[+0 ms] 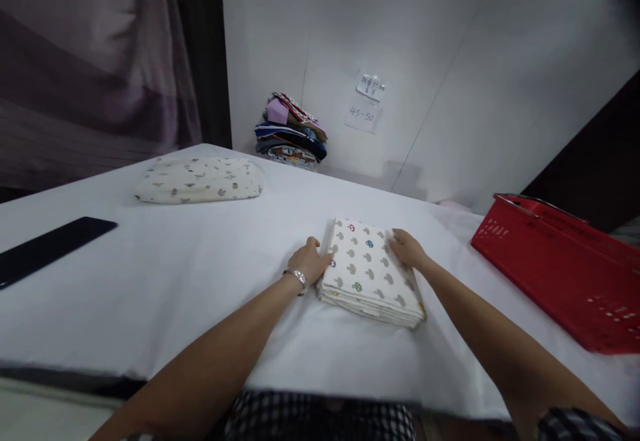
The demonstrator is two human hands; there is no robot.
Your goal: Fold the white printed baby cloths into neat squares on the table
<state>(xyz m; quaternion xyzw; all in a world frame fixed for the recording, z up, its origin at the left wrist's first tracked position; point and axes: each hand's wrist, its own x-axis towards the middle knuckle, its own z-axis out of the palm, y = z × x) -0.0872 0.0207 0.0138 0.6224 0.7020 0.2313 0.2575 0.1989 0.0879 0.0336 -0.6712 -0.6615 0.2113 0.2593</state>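
On the white-covered table in front of me lies a folded cloth [367,261], cream with grey mushrooms and a few red, blue and green ones. Its several layers show along the near edge. My left hand [309,262], with a silvery bracelet at the wrist, is at the cloth's left side, thumb against its edge. At the far right corner, my right hand [407,249] holds the side with its fingers bent; part of the fingertips is hard to see. Both hands are closed about the cloth from opposite sides.
A red plastic basket [555,274] with metal handles stands at the right. Farther left lie a patterned cream cloth bundle [200,181] and a dark flat object [55,244]. Beyond the table, a pile of folded fabrics [291,131] rests against the wall, below paper notes [364,104].
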